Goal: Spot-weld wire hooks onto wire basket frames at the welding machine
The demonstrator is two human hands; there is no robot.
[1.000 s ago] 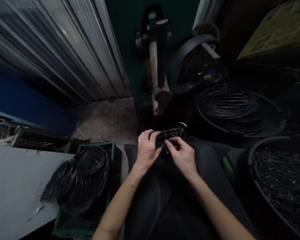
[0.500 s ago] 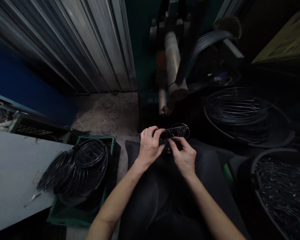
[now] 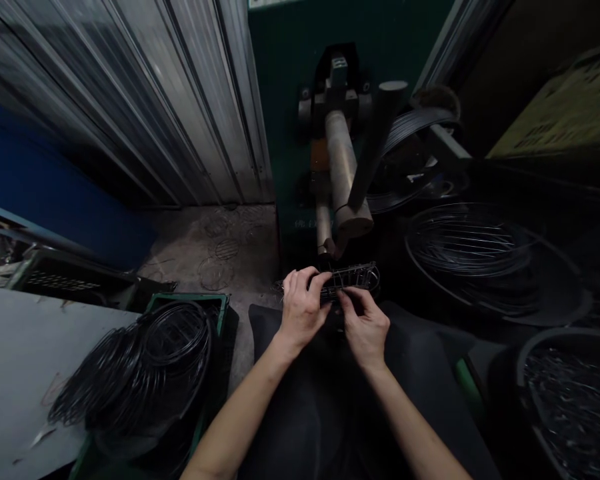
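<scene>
While my left hand (image 3: 303, 307) clasps the left end of a wire frame (image 3: 356, 275) between thumb and fingers, my right hand (image 3: 367, 327) pinches its near edge. The frame sits just below the machine's (image 3: 341, 143) tip; I cannot tell whether they touch. Wire rings (image 3: 175, 333) heap above a green crate (image 3: 224, 308), reaching over the white desk's (image 3: 15, 360) right edge.

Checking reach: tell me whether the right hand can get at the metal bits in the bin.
Probably yes: the metal bits lie in an open-topped bin on the right, with nothing seen over them, but the right hand first has to leave the wire frame.
</scene>
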